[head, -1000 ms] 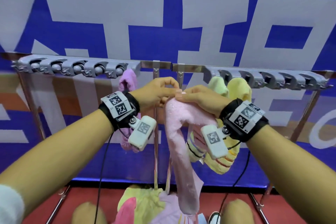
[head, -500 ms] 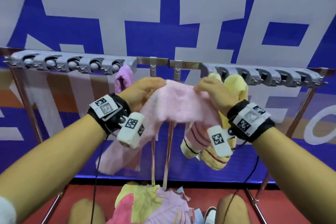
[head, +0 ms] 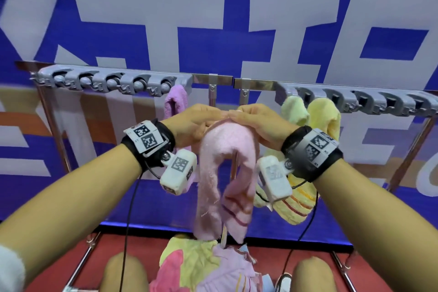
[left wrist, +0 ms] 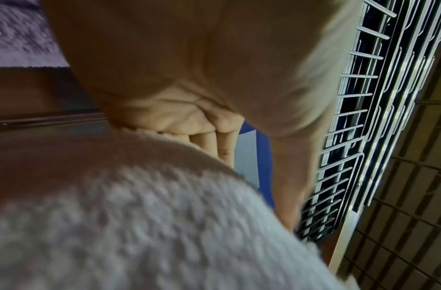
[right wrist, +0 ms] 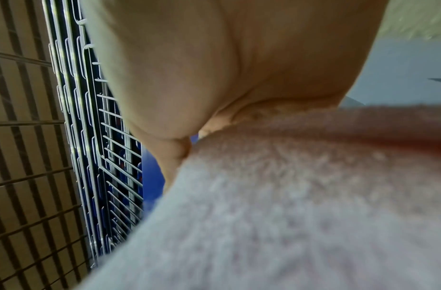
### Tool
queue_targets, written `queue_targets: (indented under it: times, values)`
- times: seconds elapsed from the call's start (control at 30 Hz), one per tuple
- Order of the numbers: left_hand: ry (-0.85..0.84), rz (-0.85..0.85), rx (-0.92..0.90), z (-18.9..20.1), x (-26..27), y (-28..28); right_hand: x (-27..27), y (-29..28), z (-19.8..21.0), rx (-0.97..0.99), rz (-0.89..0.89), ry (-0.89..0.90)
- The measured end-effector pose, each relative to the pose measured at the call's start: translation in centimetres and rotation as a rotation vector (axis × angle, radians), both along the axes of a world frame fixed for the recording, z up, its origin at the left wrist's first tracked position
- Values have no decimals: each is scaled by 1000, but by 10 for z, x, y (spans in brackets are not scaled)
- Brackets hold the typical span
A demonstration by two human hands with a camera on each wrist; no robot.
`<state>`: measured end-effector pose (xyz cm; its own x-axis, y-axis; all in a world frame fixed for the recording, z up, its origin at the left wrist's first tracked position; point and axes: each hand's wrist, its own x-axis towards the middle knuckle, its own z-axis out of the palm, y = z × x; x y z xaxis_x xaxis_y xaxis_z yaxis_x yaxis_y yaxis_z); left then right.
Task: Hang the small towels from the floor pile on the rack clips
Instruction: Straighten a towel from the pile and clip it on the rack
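Note:
A pale pink towel (head: pixel 225 173) hangs folded in two halves in front of me, below the rack's middle. My left hand (head: pixel 196 121) and right hand (head: pixel 258 123) meet at its top fold and both pinch it. The same towel fills the left wrist view (left wrist: pixel 140 215) under curled fingers (left wrist: pixel 209 133) and the right wrist view (right wrist: pixel 288 206). Grey clip bars run along the rack rail at left (head: pixel 113 82) and right (head: pixel 367 102). A purple towel (head: pixel 176 102) hangs from the left bar; a green towel (head: pixel 294 109) and a yellow towel (head: pixel 324 116) hang from the right. The floor pile (head: pixel 201 265) lies below.
The rack's chrome rail (head: pixel 222 79) and its slanted legs (head: pixel 54 130) stand before a blue and white banner (head: pixel 213 19). My knees (head: pixel 123 272) flank the pile on the red floor. Wire mesh panels (left wrist: pixel 363 137) show in both wrist views.
The pink towel was spread wide between my hands half a second ago; now my hands have come together at its top and the towel hangs folded in two halves.

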<state>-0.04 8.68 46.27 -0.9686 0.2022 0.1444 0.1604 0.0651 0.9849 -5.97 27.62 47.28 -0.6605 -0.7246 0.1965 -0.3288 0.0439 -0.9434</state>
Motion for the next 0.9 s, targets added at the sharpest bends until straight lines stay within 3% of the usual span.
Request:
queue_targets:
  times: [0.07, 0.27, 0.4, 0.63, 0.9]
  values:
    - [-11, -46, -13, -5, 1, -5, 1, 1, 1, -30, 4, -3]
    - [15, 38, -150, -3, 3, -8, -3, 5, 1, 61, -35, 100]
    - [6, 4, -125, 2, 6, -7, 1, -3, 0, 131, 64, 31]
    - [-22, 64, -81, -3, 19, -32, 4, -32, 1, 86, 120, -44]
    - [14, 255, 101, 11, 48, -84, 22, -108, 9, -40, 107, -180]
